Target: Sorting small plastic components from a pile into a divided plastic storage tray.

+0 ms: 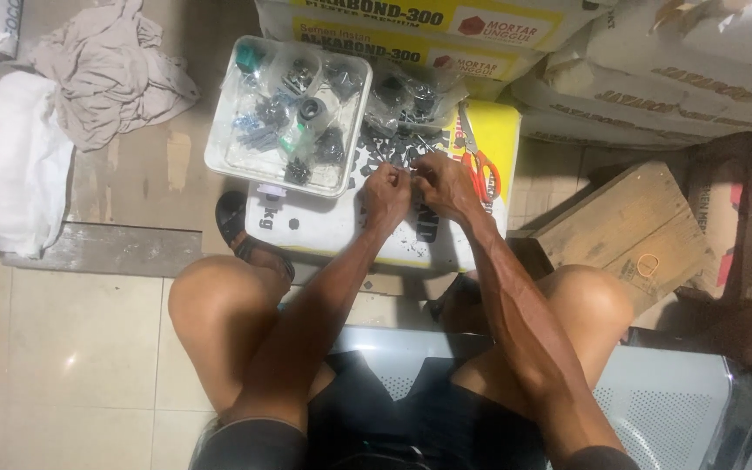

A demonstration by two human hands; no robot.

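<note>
A crumpled beige cloth point(110, 70) lies at ten o'clock from my hands. Nearer, at eleven o'clock, sits a shallow white plastic tray point(219, 157) filled with small bagged dark screws and fittings. My left hand point(386, 193) is curled, fingertips pinched against those of my right hand point(444, 184) over loose dark screws point(393, 150) scattered on a white and yellow sack point(324, 228). Whatever I pinch is too small to tell its axis. Red-handled scissors point(478, 165) lie at three o'clock, blades pointing to twelve.
</note>
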